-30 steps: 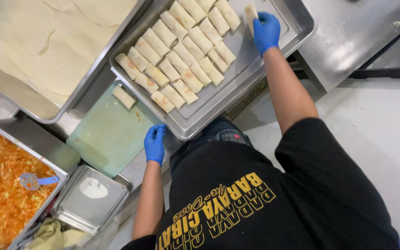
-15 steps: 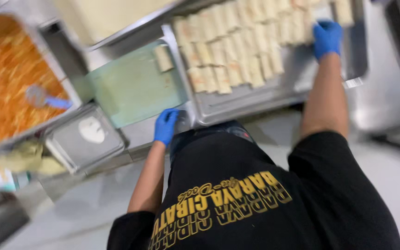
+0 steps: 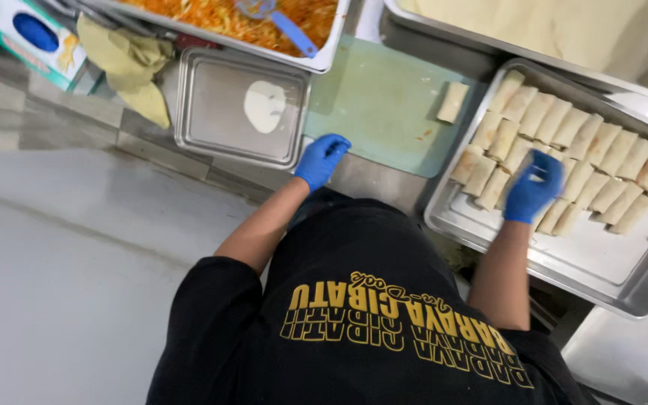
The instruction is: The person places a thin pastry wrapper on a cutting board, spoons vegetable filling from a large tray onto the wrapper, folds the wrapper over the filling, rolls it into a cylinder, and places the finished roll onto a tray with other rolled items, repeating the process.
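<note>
Rolled wrappers [image 3: 564,139]: laid in 2 rows on a steel tray [image 3: 601,262], at the right. Right hand [image 3: 532,187], blue-gloved: set down on the near row, fingers curled over the rolls; whether 1 is gripped cannot be told. Right forearm: stretched forward over the tray's rim. Left hand [image 3: 322,159], blue-gloved: rested loosely open on the near edge of a green cutting board [image 3: 384,112], nothing held. 1 single roll [image 3: 452,102]: lain on the board's far right, well apart from both hands. Small steel pan [image 3: 219,112] with a white dab: just left of the left hand.
</note>
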